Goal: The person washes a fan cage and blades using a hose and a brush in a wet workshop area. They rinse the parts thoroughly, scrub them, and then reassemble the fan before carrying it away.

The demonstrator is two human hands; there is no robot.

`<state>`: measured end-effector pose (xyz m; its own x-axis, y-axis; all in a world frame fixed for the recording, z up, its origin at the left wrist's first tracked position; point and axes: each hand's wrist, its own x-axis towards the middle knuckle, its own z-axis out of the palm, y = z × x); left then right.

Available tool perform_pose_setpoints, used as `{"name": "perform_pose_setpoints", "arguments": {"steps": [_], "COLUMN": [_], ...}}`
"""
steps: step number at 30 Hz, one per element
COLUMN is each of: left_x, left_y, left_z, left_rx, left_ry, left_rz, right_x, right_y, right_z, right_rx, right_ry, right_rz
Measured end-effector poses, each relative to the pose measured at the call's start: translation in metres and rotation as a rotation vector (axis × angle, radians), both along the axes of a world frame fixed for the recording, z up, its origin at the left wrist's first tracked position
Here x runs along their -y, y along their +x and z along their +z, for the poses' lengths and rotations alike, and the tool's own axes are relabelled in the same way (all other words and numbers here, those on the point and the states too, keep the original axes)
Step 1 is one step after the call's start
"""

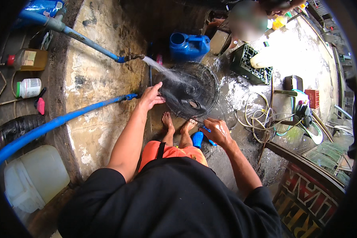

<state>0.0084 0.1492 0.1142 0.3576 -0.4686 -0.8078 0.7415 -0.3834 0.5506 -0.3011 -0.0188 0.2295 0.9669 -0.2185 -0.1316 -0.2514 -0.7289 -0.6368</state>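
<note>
My left hand (150, 97) grips the left rim of a round black fan grille (178, 101), thumb above and fingers below. Water from a tap (134, 57) on a blue pipe sprays across the wire mesh and the dark centre. At the grille's lower right edge, my right hand (218, 131) is closed. A small blue thing (205, 129) juts out from under its fingers; its kind is hard to make out. My bare feet (167, 119) are below the grille, beside blue rubber shoes (197, 139).
A blue jerrycan (189, 47) stands beyond the grille, with a dark green crate (251, 65) to its right. A pale coiled hose (258, 117) lies on the wet floor. On the left, a blue pipe (67, 119) crosses the stained wall (95, 139). Another person crouches at the back.
</note>
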Motion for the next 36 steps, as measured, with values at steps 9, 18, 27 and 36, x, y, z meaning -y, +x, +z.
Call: {"name": "perform_pose_setpoints", "arguments": {"steps": [9, 18, 27, 36], "left_x": [-0.049, -0.114, -0.103, 0.044], "left_y": [-0.018, -0.041, -0.062, -0.004], "left_z": [-0.038, -0.083, -0.038, 0.186], "left_rx": [0.126, 0.169, 0.492, 1.457], "left_ry": [0.193, 0.433, 0.329, -0.177], "left_rz": [-0.173, -0.230, -0.195, 0.090], "right_x": [0.065, 0.085, 0.195, 0.189], "right_y": [-0.090, -0.139, 0.088, 0.075], "right_z": [0.152, 0.405, 0.404, 0.393], "right_rx": [-0.269, 0.314, 0.641, 0.640], "right_ry": [-0.264, -0.921, -0.799, -0.880], "right_rz": [-0.584, -0.520, 0.028, -0.003]}}
